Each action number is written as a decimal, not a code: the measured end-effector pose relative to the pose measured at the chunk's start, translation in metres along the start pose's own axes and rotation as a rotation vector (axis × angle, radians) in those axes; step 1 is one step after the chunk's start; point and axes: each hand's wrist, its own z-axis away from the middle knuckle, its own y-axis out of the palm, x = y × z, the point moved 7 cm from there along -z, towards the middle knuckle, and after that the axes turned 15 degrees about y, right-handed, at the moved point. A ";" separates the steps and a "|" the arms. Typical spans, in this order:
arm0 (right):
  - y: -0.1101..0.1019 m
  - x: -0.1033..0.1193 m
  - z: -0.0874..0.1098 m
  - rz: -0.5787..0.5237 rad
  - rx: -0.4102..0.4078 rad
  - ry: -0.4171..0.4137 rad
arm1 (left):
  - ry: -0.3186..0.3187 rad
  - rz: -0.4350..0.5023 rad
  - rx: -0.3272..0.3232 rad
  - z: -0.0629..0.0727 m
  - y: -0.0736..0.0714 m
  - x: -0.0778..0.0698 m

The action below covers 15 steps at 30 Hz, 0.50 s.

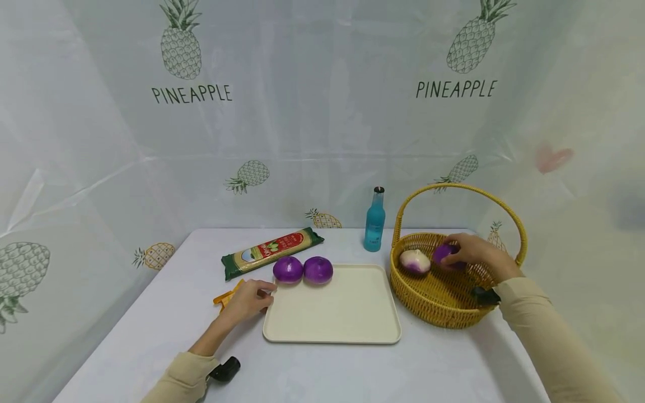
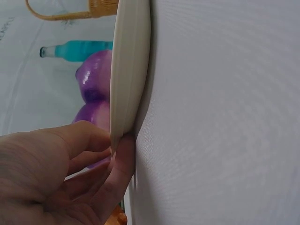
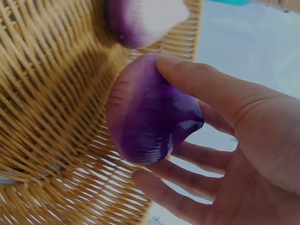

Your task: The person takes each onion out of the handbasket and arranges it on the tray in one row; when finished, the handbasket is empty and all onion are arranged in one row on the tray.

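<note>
My left hand (image 1: pixel 249 299) pinches the left edge of a cream rectangular tray (image 1: pixel 337 310). In the left wrist view, the thumb lies at the rim and a finger (image 2: pixel 123 161) reaches under the tray's edge. Two purple onions (image 1: pixel 288 270) sit side by side at the tray's back left corner. Inside a wicker basket (image 1: pixel 428 314) on the right, my right hand (image 1: pixel 471 250) holds another purple onion (image 3: pixel 150 112) between thumb and fingers. Left of it in the basket lies a white-and-purple onion (image 1: pixel 415 261).
The basket's tall handle (image 1: pixel 461 187) arches over the right hand. A blue bottle (image 1: pixel 374 221) stands behind, between tray and basket. Behind the tray's left part lies a green and red packet (image 1: pixel 272 253). An orange object (image 1: pixel 228 295) is partly hidden by the left hand.
</note>
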 end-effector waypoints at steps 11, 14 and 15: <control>-0.014 0.030 0.019 0.003 -0.060 -0.087 | -0.025 -0.001 0.004 0.001 0.001 0.002; -0.017 0.046 0.026 0.011 -0.078 -0.117 | -0.032 0.012 0.002 0.001 0.001 0.003; -0.018 0.052 0.029 0.016 -0.087 -0.126 | -0.031 0.014 0.000 0.001 0.001 0.003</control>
